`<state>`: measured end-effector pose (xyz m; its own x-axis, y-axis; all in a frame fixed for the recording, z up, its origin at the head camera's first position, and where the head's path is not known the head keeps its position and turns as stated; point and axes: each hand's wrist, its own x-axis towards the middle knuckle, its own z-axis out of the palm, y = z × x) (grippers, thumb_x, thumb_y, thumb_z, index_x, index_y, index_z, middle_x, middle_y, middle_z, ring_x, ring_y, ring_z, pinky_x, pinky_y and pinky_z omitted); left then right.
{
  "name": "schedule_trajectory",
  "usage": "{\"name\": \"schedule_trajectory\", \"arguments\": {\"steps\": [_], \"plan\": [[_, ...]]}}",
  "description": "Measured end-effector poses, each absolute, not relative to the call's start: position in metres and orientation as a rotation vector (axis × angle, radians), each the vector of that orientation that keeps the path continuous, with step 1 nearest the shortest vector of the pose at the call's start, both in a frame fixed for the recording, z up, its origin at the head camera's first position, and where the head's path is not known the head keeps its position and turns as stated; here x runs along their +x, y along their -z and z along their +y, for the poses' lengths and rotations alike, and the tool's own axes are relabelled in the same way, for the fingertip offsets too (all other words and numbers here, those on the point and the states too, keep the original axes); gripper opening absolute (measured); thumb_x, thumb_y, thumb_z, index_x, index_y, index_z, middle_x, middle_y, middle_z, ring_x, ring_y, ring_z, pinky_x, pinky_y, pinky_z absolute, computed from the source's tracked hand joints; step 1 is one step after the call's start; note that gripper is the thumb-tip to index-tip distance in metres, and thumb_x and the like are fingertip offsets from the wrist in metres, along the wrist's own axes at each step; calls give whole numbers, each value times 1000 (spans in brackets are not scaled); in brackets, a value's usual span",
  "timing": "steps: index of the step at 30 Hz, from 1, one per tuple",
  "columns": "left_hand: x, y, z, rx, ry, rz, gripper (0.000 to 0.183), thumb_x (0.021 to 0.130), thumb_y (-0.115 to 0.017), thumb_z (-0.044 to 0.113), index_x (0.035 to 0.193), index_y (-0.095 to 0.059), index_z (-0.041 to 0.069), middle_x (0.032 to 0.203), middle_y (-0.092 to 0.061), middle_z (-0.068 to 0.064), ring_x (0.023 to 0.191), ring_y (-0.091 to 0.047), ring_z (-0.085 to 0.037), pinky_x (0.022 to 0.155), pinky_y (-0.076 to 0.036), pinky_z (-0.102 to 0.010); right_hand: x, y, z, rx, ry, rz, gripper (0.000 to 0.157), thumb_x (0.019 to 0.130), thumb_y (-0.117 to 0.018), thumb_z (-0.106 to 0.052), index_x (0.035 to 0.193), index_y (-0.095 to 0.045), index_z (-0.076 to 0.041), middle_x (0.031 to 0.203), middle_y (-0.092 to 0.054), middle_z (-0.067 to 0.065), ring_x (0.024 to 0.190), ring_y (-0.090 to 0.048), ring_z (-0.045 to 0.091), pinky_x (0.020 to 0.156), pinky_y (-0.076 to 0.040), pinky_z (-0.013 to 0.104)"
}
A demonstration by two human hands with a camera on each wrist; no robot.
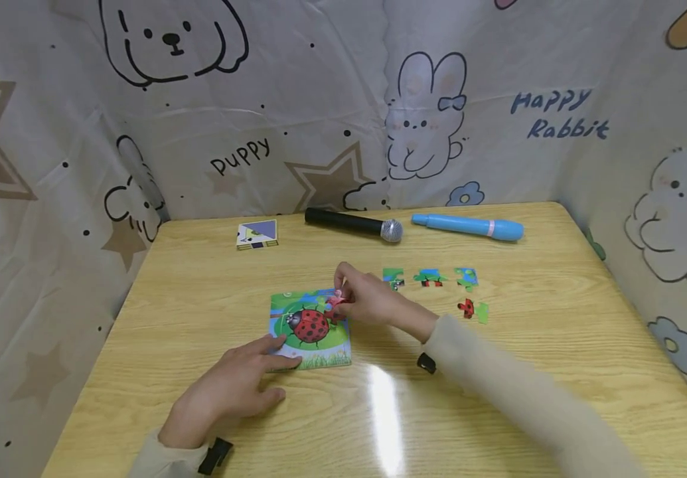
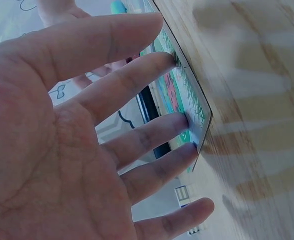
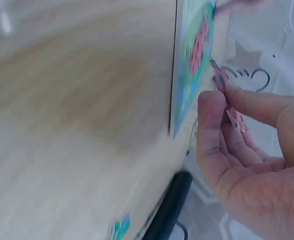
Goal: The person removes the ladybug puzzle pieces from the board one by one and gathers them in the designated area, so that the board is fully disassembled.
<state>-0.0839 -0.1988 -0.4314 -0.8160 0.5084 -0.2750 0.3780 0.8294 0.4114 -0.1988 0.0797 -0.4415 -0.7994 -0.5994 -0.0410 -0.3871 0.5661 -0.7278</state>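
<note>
A ladybug jigsaw board (image 1: 334,355) lies flat on the wooden table in front of me. My left hand (image 1: 232,382) rests its fingertips on the board's near left edge, with the fingers spread and loosely straight, as the left wrist view also shows. Over the board's upper right part, my right hand (image 1: 373,300) pinches a red, black-spotted puzzle piece (image 3: 237,120) between thumb and fingers. In the right wrist view this piece is tilted and held apart from the board. Part of the board's right side is hidden by the right hand in the head view.
Right of the board lie several loose puzzle pieces, among them a green and blue one (image 1: 466,276) and a red spotted one (image 1: 467,308). Along the back stand out a black microphone (image 1: 343,222), a blue microphone-shaped object (image 1: 465,226) and a small patterned box (image 1: 257,234).
</note>
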Motion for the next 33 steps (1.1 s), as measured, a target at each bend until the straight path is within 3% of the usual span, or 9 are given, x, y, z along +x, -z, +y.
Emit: {"name": "schedule_trajectory", "arguments": {"steps": [5,18,28,33], "plan": [[-83,430,-199,617,-508,2610,51,92,-81,29,141,-68,29,165,-46,-14,151,-43,-45,114,-36,-75,-206,435,106,-815,984,2503,26,96,-73,-5,111,-51,-9,79,-67,1,62,-50,10,62,-41,26],[-83,430,-200,617,-522,2611,51,91,-81,27,141,-69,27,165,-46,-14,152,-41,-45,114,-35,-75,-208,427,195,-697,808,2427,30,93,-76,-3,107,-50,-7,71,-59,2,61,-45,11,60,-39,28],[-83,428,-199,578,-532,2591,51,91,-81,27,140,-69,27,165,-45,-14,154,-39,-45,116,-32,-76,-208,438,234,-711,719,2519,28,91,-82,-7,108,-60,-7,87,-75,1,73,-65,9,66,-53,29],[-83,430,-198,581,-536,2589,52,91,-81,28,141,-68,28,166,-44,-13,154,-38,-45,116,-32,-76,-208,439,237,-785,620,2587,26,90,-84,-11,108,-65,-10,89,-76,-2,74,-65,7,68,-53,28]]}}
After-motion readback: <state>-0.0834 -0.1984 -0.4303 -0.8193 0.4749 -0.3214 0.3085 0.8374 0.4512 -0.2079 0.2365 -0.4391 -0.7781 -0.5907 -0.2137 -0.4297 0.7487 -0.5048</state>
